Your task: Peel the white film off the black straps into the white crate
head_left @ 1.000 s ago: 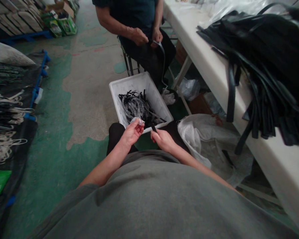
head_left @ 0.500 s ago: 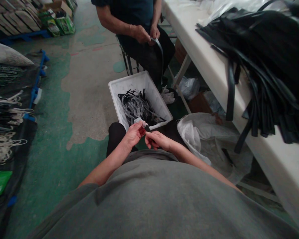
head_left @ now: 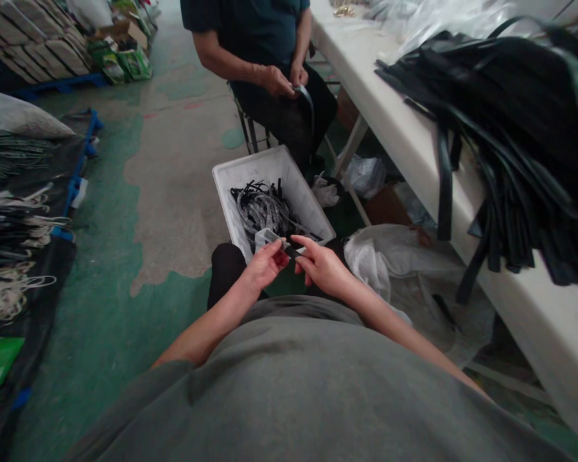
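My left hand [head_left: 266, 264] pinches one end of a short black strip [head_left: 293, 251] in front of my lap. A whitish, see-through plastic piece [head_left: 264, 237] sticks out beyond its fingertips; whether it is joined to the strip I cannot tell. On the strip's other end, the thumb and fingers of my right hand [head_left: 324, 265] are closed, with the index finger stretched out above. Just past both hands stands a white plastic bin [head_left: 225, 192], with a tangle of black and clear-wrapped strips [head_left: 264, 208] in it.
Across the bin sits a co-worker [head_left: 255, 70] holding a strip in both hands. A white table [head_left: 390, 128] runs along the right, with a heap of black straps [head_left: 520, 128] hanging over its edge. Beneath it lies a white sack [head_left: 390, 256]. Bundled cords [head_left: 9, 224] lie at left.
My right hand has shifted slightly right and its index finger has straightened. More of the black strip shows between my hands. The view has tilted slightly up.
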A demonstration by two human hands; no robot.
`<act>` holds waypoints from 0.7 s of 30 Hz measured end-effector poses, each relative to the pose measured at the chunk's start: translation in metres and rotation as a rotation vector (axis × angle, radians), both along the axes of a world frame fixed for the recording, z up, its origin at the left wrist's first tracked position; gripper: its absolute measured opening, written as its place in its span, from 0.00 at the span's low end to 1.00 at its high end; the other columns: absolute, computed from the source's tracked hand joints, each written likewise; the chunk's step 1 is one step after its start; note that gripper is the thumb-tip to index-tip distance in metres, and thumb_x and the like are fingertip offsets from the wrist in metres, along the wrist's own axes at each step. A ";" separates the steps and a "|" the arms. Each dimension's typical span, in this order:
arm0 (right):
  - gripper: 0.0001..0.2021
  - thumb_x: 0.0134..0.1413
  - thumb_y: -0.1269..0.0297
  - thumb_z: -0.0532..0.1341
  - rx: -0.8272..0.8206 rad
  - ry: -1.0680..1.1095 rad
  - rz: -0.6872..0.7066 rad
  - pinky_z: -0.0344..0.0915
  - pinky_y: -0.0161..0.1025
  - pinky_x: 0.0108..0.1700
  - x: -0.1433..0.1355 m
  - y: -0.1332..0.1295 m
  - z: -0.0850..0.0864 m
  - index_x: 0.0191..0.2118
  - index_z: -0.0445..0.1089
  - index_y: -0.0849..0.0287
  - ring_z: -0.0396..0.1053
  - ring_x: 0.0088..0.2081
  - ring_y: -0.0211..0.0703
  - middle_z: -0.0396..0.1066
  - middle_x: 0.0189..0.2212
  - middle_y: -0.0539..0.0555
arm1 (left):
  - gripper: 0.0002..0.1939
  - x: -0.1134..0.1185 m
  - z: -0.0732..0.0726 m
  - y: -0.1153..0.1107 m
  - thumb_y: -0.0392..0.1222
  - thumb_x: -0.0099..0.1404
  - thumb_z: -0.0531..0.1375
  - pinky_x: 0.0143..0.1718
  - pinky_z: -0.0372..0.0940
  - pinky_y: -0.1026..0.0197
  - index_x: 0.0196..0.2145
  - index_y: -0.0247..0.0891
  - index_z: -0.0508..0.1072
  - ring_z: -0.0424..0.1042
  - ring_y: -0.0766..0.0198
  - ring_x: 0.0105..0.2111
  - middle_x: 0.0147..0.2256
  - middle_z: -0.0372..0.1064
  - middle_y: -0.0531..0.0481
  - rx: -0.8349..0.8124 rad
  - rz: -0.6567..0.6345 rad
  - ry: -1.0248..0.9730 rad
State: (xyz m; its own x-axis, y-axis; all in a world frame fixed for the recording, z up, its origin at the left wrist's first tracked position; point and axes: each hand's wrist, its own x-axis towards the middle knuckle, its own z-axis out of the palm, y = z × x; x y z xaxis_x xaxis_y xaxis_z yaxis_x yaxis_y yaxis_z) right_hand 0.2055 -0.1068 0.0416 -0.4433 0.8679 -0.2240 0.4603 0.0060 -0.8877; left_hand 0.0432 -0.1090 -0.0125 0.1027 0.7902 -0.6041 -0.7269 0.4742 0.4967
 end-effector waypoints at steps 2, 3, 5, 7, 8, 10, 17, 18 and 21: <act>0.25 0.60 0.72 0.54 0.029 -0.036 -0.009 0.64 0.31 0.27 0.002 0.004 0.004 0.63 0.57 0.59 0.67 0.18 0.32 0.71 0.25 0.45 | 0.06 0.009 0.002 0.001 0.37 0.57 0.67 0.25 0.66 0.69 0.31 0.33 0.74 0.70 0.71 0.22 0.24 0.73 0.53 0.039 -0.058 -0.010; 0.25 0.60 0.71 0.54 0.039 -0.060 0.004 0.64 0.31 0.28 0.004 0.005 0.008 0.63 0.57 0.59 0.68 0.19 0.33 0.72 0.26 0.46 | 0.07 0.011 0.004 0.002 0.36 0.57 0.68 0.24 0.65 0.70 0.31 0.32 0.74 0.70 0.72 0.22 0.24 0.72 0.53 0.048 -0.050 0.003; 0.26 0.60 0.68 0.57 0.075 -0.121 0.053 0.63 0.32 0.28 0.012 0.004 0.019 0.64 0.57 0.57 0.68 0.20 0.34 0.74 0.28 0.48 | 0.06 0.009 0.006 0.005 0.34 0.55 0.68 0.22 0.62 0.72 0.30 0.31 0.74 0.68 0.74 0.21 0.22 0.70 0.54 0.043 0.015 0.037; 0.26 0.59 0.68 0.58 0.147 -0.192 0.084 0.61 0.33 0.28 0.020 0.003 0.032 0.63 0.58 0.54 0.68 0.21 0.34 0.75 0.30 0.48 | 0.06 0.004 0.010 0.007 0.33 0.55 0.69 0.21 0.60 0.74 0.29 0.31 0.74 0.65 0.76 0.19 0.21 0.68 0.56 0.031 0.056 0.036; 0.26 0.59 0.68 0.57 0.189 -0.226 0.080 0.61 0.33 0.29 0.021 0.002 0.037 0.63 0.59 0.53 0.68 0.22 0.35 0.76 0.30 0.48 | 0.06 0.004 0.011 0.008 0.33 0.55 0.69 0.20 0.60 0.74 0.29 0.31 0.74 0.64 0.77 0.19 0.20 0.67 0.57 0.025 0.051 0.015; 0.26 0.59 0.70 0.56 0.259 -0.295 0.048 0.60 0.34 0.30 0.019 0.003 0.041 0.63 0.60 0.55 0.69 0.24 0.37 0.76 0.30 0.49 | 0.07 0.006 0.014 0.007 0.34 0.56 0.68 0.20 0.60 0.74 0.29 0.31 0.74 0.64 0.77 0.18 0.20 0.67 0.56 0.017 -0.003 -0.040; 0.27 0.60 0.63 0.58 0.355 -0.451 0.051 0.60 0.36 0.31 0.019 0.002 0.063 0.64 0.58 0.56 0.72 0.29 0.43 0.78 0.34 0.52 | 0.07 0.013 0.015 0.009 0.34 0.59 0.66 0.18 0.60 0.74 0.27 0.31 0.72 0.64 0.76 0.17 0.19 0.66 0.56 -0.057 0.026 -0.068; 0.26 0.60 0.63 0.58 0.391 -0.487 0.042 0.60 0.36 0.31 0.020 0.001 0.067 0.64 0.59 0.54 0.73 0.30 0.44 0.78 0.34 0.52 | 0.07 0.013 0.014 0.010 0.34 0.59 0.66 0.18 0.60 0.75 0.26 0.31 0.72 0.64 0.77 0.17 0.19 0.66 0.56 -0.075 0.034 -0.076; 0.24 0.61 0.65 0.56 0.437 -0.587 0.035 0.60 0.37 0.32 0.015 0.005 0.066 0.63 0.60 0.53 0.74 0.33 0.47 0.78 0.34 0.52 | 0.06 0.017 0.014 0.009 0.34 0.60 0.65 0.19 0.62 0.74 0.27 0.31 0.72 0.65 0.76 0.17 0.20 0.67 0.55 -0.067 -0.035 -0.123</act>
